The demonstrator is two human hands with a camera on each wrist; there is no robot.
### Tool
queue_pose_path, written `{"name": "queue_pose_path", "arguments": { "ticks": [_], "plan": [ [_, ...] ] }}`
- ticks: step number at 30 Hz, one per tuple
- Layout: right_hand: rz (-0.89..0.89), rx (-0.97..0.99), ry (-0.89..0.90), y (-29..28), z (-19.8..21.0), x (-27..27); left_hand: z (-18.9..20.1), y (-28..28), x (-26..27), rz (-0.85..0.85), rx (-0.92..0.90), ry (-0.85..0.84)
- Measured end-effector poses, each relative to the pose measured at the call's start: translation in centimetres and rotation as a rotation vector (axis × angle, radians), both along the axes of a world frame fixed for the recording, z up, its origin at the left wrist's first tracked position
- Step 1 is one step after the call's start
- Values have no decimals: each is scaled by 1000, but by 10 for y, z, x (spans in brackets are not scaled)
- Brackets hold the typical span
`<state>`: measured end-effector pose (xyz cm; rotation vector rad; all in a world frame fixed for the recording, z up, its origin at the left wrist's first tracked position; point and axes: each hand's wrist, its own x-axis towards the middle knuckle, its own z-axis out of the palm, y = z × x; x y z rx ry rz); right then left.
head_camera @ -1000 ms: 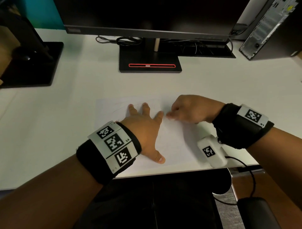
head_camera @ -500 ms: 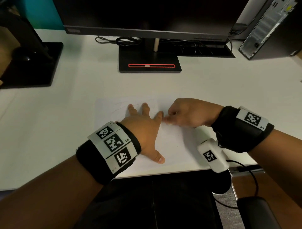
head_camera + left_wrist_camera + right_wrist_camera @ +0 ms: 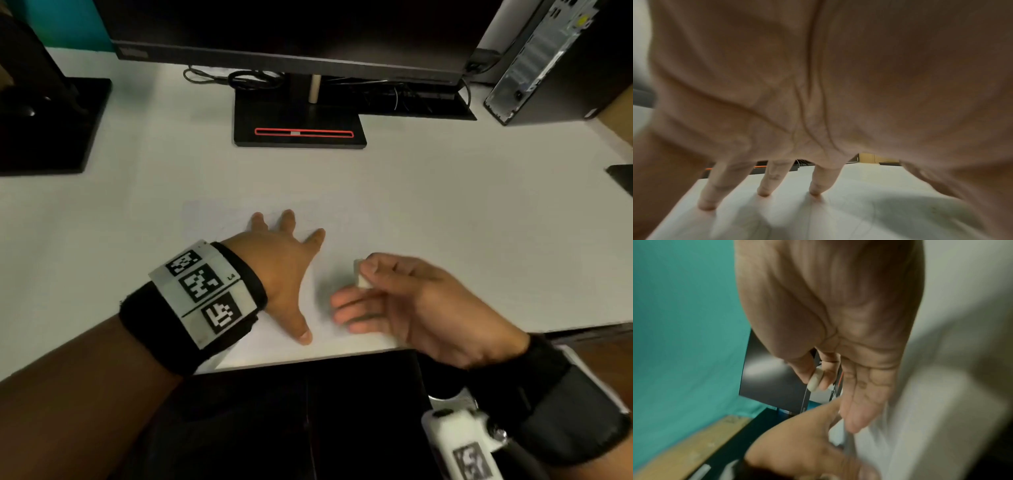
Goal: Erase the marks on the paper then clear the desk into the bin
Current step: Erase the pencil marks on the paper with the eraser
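Observation:
A white sheet of paper (image 3: 219, 219) with faint pencil lines lies on the white desk (image 3: 102, 222) near its front edge. My left hand (image 3: 284, 246) lies flat on the paper with fingers spread, its fingertips (image 3: 762, 193) pressing the sheet. My right hand (image 3: 387, 294) hovers just right of it, palm turned inward. Its thumb and forefinger pinch a small white eraser (image 3: 361, 274), also seen as a pale eraser (image 3: 815, 382) in the right wrist view. The other right fingers are stretched out, low over the paper's lower right part.
A monitor stand (image 3: 301, 126) with a red slot sits behind the paper, cables beside it. A second black stand (image 3: 51, 126) is at the far left, a computer tower (image 3: 541, 61) at the far right. A dark chair seat (image 3: 291, 421) lies below the desk edge.
My right hand has drawn back toward me and to the right, turned palm inward and lifted the eraser off the paper. The left hand has stayed put.

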<state>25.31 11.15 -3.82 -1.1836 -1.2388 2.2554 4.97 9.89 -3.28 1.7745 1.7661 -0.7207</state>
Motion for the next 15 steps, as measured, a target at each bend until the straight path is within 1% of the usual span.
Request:
{"name": "queue_pose_path", "arguments": {
  "ticks": [2, 3, 4, 5, 6, 7, 9, 10, 11, 12, 13, 14, 15],
  "plan": [
    [25, -181, 166, -17, -15, 1, 2, 0, -1, -20, -5, 13],
    [32, -237, 216, -18, -23, 4, 2, 0, -1, -25, -6, 21],
    [12, -271, 249, -14, -28, 7, 2, 0, -2, -22, -8, 24],
    [-48, -292, 280, -7, -31, 11, 2, 0, -2, -14, -12, 21],
    [-153, -297, 306, 3, -33, 15, 3, 0, -3, -4, -15, 12],
    [-298, -282, 307, 15, -32, 19, 3, 0, -4, 3, -15, 3],
    [-578, -157, 305, 36, -28, 30, 4, -1, -5, 8, -13, -9],
    [-674, -96, 327, 42, -23, 33, 4, -2, -5, 9, -11, -12],
    [-720, -63, 369, 43, -19, 35, 4, -2, -4, 9, -10, -13],
    [-703, -59, 411, 39, -16, 33, 4, -2, -5, 10, -7, -15],
    [-644, -80, 443, 31, -16, 28, 4, -2, -5, 15, -6, -19],
    [-538, -112, 451, 20, -17, 20, 3, -2, -5, 21, -6, -26],
    [-404, -141, 424, 8, -20, 13, 2, -2, -5, 25, -6, -31]
  ]
}}
